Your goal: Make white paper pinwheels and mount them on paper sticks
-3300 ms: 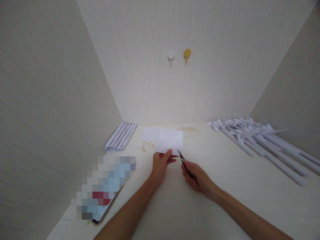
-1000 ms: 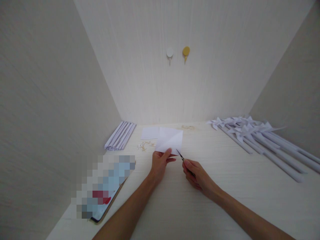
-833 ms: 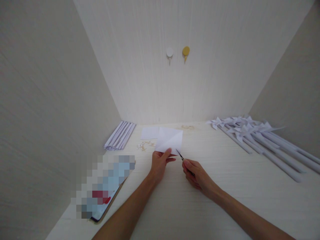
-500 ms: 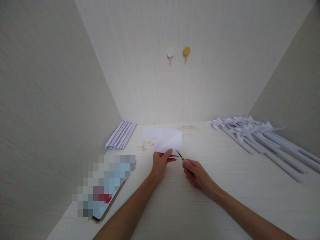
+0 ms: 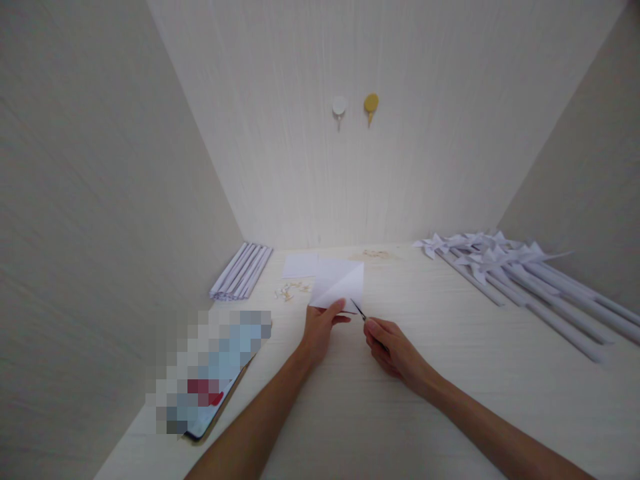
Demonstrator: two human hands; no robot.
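A square sheet of white paper (image 5: 336,279) with a diagonal crease is held near its lower edge by my left hand (image 5: 320,330). The thumb lies on top and the fingers are underneath. My right hand (image 5: 390,347) grips small scissors (image 5: 359,311), with their dark, pointed tip at the sheet's lower right corner. Most of the scissors is hidden inside the hand. Behind the sheet, to its left, lies more white paper (image 5: 299,265). Small pale bits (image 5: 291,290) are scattered beside it.
Rolled white paper sticks (image 5: 243,270) lie at the left wall. Several white paper pinwheels (image 5: 493,260) on sticks are piled at the right. A phone (image 5: 220,380), partly pixelated, rests at the front left. White and yellow hooks (image 5: 371,103) are on the back wall.
The sheet has tipped slightly, and its diagonal crease shows more clearly. Both hands stay in nearly the same place, the scissors still at the lower right corner.
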